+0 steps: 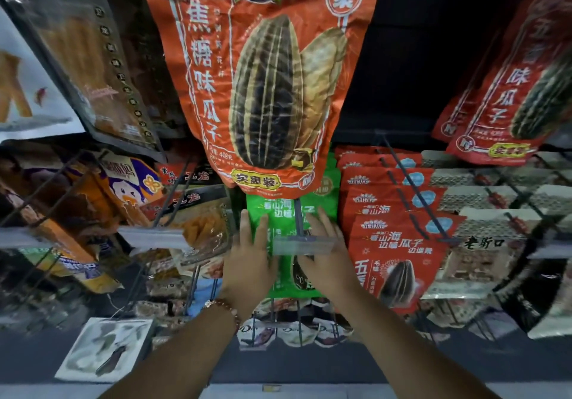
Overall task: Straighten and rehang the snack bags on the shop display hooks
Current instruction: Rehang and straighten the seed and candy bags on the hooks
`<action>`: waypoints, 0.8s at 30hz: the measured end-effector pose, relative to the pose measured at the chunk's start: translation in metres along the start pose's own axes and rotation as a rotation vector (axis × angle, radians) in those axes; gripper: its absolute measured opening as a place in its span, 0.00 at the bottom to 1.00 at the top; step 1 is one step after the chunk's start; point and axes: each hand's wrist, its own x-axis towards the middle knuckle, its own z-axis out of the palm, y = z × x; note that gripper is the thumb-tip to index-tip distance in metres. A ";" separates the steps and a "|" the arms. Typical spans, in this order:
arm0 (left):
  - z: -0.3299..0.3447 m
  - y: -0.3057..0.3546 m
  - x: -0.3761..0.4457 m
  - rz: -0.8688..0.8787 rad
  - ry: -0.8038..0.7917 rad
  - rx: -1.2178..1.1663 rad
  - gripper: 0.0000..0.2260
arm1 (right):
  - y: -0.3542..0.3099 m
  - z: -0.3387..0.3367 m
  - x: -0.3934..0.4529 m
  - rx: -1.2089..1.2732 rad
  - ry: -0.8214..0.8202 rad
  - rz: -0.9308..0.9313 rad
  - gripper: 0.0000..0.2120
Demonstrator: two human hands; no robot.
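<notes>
A green sunflower-seed bag hangs on a metal display hook at the centre, with more green bags behind it. A clear price-tag holder sits at the hook's front end. My left hand lies flat on the bag's left side, fingers straight. On the bag's right side rests my right hand, fingers extended, just under the tag holder. A large orange sunflower-seed bag hangs directly above and overlaps the green bags' tops.
Several red seed bags hang on a hook to the right, with grey-white bags beyond. Another orange bag hangs upper right. Mixed snack bags fill the hooks at left. More packets hang below.
</notes>
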 end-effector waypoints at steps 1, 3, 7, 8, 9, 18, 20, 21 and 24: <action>0.002 -0.002 -0.002 -0.028 0.033 -0.083 0.38 | -0.002 0.000 -0.005 0.080 0.060 0.063 0.35; 0.010 -0.008 -0.004 -0.102 0.082 -0.316 0.41 | -0.008 0.001 -0.016 0.235 0.149 0.210 0.38; 0.024 -0.018 -0.001 -0.360 0.026 -0.846 0.36 | -0.015 0.015 -0.008 0.439 0.116 0.569 0.47; 0.025 -0.017 -0.001 -0.390 -0.017 -0.882 0.31 | -0.014 0.019 -0.002 0.498 0.084 0.666 0.47; 0.024 -0.015 0.000 -0.411 -0.056 -0.887 0.24 | -0.014 0.022 0.003 0.577 0.068 0.746 0.45; 0.017 -0.009 0.004 -0.436 -0.041 -0.865 0.25 | -0.015 0.017 0.009 0.677 -0.010 0.838 0.20; 0.013 -0.007 0.003 -0.415 -0.042 -0.803 0.27 | -0.018 0.012 0.005 0.648 -0.043 0.817 0.17; 0.011 -0.007 0.003 -0.417 -0.053 -0.784 0.27 | -0.018 0.010 0.003 0.639 -0.065 0.814 0.15; 0.006 -0.008 -0.003 -0.396 -0.117 -0.740 0.23 | -0.016 0.009 -0.006 0.686 -0.105 0.865 0.17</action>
